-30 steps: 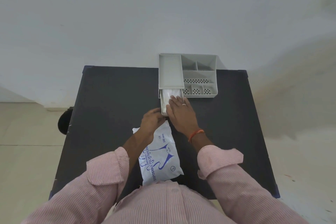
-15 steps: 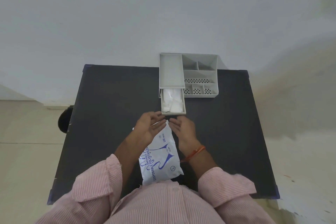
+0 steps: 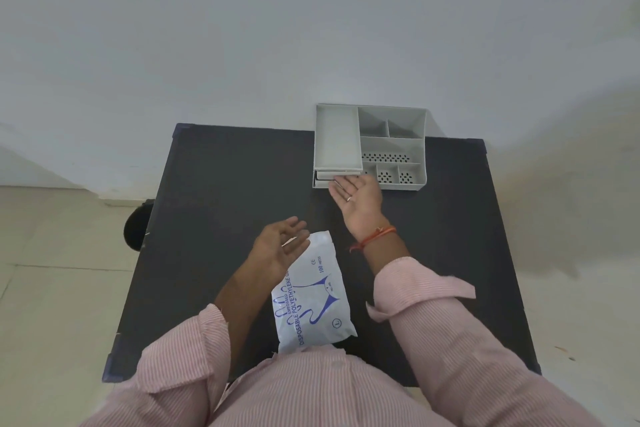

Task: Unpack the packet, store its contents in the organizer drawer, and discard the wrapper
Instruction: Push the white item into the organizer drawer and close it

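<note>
Palm-up, the right hand (image 3: 358, 199) lay with fingers spread against the nearly shut drawer (image 3: 330, 177) of the grey organizer (image 3: 370, 146) at one o'clock, while the empty, open-fingered left hand (image 3: 280, 248) hovered over the white blue-printed wrapper (image 3: 313, 298) lying flat at six o'clock.

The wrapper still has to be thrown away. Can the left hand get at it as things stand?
Probably yes. The left hand is open and empty, right at the top edge of the glove wrapper, which lies flat on the black table with nothing on top of it.
</note>
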